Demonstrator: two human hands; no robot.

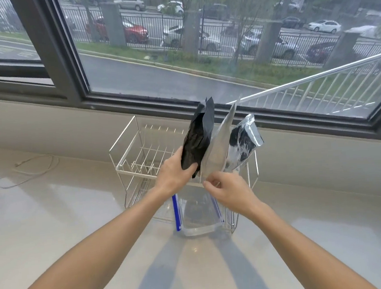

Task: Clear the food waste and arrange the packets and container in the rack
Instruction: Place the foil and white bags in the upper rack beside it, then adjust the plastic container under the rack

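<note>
A white wire rack (126,154) with two tiers stands on the pale counter under the window. Three packets stand upright in the right part of its upper tier: a black packet (199,139), a silver packet (219,146) and a black-and-white foil packet (244,140). My left hand (175,173) grips the lower edge of the black packet. At the bottom corner of the silver packet, my right hand (229,189) pinches with its fingertips. A clear container with blue side clips (198,212) sits in the lower tier, below my hands.
A thin beige cord (27,171) lies looped on the counter at the left. The window sill and dark frame (136,103) run right behind the rack. Bare counter (77,221) spreads to the left, right and front of the rack.
</note>
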